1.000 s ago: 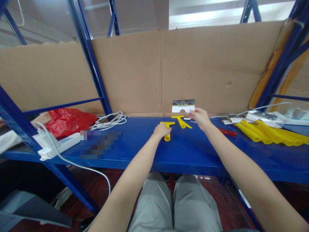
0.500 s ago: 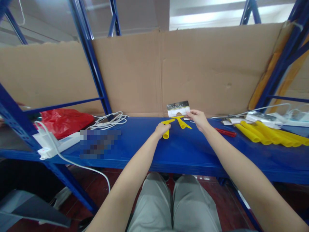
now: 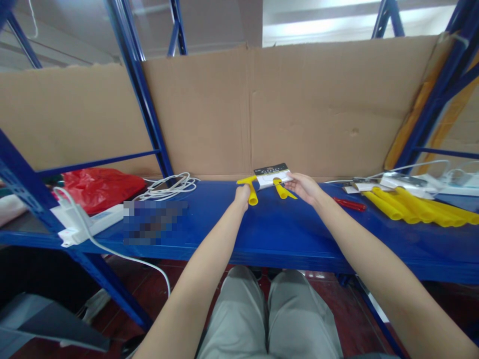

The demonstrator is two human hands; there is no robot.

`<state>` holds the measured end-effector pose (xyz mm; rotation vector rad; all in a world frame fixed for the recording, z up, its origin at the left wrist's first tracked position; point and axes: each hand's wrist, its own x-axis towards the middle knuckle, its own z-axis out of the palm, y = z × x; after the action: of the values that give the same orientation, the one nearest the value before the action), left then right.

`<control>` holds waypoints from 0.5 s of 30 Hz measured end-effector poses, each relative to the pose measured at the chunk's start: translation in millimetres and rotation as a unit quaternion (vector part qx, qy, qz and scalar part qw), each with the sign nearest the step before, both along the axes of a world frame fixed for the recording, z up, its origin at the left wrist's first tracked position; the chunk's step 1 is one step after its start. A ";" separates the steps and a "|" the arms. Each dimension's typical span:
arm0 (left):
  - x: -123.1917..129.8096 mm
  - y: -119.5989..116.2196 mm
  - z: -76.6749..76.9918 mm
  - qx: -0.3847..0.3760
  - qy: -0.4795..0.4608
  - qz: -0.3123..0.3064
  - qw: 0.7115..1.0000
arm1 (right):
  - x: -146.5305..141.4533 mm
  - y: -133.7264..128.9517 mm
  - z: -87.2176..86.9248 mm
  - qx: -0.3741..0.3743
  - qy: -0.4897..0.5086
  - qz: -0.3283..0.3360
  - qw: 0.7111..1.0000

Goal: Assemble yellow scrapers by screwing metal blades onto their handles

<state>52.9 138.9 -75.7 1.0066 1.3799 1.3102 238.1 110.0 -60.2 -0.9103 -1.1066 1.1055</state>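
My left hand (image 3: 242,194) is closed on a yellow T-shaped plastic piece (image 3: 252,193) whose round tubular end points toward me. Between the thumb and fingers of my right hand (image 3: 305,187) is the right edge of a black-and-white printed card (image 3: 270,176) with a rounded cutout in its lower edge. A second yellow tubular piece (image 3: 281,190) lies by that cutout, its far end partly hidden by the card. Card and left-hand piece are close together; I cannot tell whether they touch.
Several yellow tubular pieces (image 3: 419,209) lie in a row at the right, beside a red-handled tool (image 3: 350,204). To the left are a white power strip (image 3: 93,225), coiled white cable (image 3: 170,187) and a red plastic bag (image 3: 103,188). A cardboard panel (image 3: 318,109) backs the blue shelf (image 3: 209,224).
My left hand has shifted left and back with its yellow piece, turning it so the T shape shows. The card has tilted flatter and lowered over the second yellow piece.
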 end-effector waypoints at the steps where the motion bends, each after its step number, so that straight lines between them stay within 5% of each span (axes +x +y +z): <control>1: -0.9 1.4 -0.3 0.000 -0.010 0.007 1.000 | 0.0 0.2 -0.3 -0.004 -0.003 0.000 1.000; 10: -12.4 11.5 -2.1 -0.014 -0.103 0.077 0.992 | -0.8 -2.2 -0.8 -0.022 0.016 0.035 0.999; 15: -12.4 19.6 -8.5 0.011 -0.101 -0.005 0.995 | -11.1 -7.4 -3.0 -0.030 0.019 0.055 0.998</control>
<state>40.5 158.5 -84.2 0.8678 1.2089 1.3821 227.0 102.7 -63.2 -0.8805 -1.1079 1.2485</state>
